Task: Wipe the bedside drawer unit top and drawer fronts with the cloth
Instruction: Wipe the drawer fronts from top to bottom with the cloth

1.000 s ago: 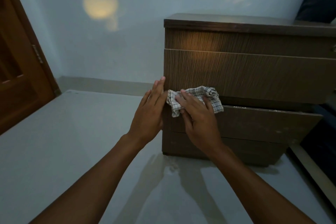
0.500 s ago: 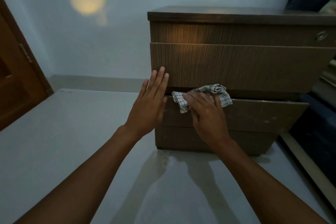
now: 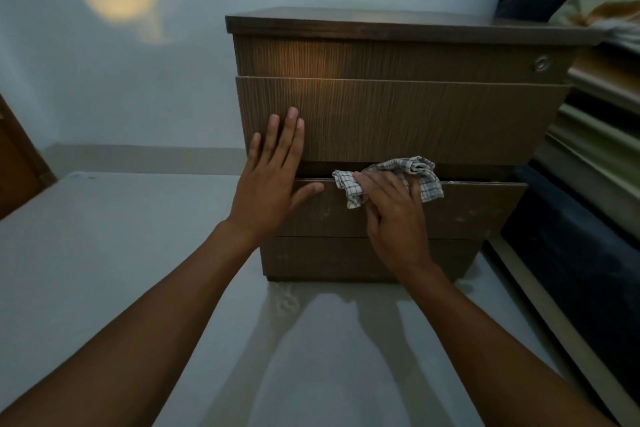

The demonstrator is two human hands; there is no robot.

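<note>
A brown wooden bedside drawer unit (image 3: 398, 121) stands on the pale floor ahead, with a dark top and stacked drawer fronts. My right hand (image 3: 394, 218) presses a crumpled white checked cloth (image 3: 410, 175) against the upper edge of the lower drawer front (image 3: 460, 211), near its middle. My left hand (image 3: 273, 177) lies flat with fingers spread on the left end of the tall middle drawer front, its thumb reaching onto the lower drawer. The lower drawer front carries pale specks toward its right side.
A bed (image 3: 595, 135) with layered bedding and a dark base stands close on the right of the unit. A wooden door (image 3: 17, 177) is at the far left. Pale floor (image 3: 104, 253) spreads left and in front; a wall (image 3: 121, 62) stands behind.
My right hand has slid the cloth rightward along the lower drawer's upper edge. My left hand moved from the unit's left corner onto the middle drawer front. The view shifted, bringing the unit nearer centre.
</note>
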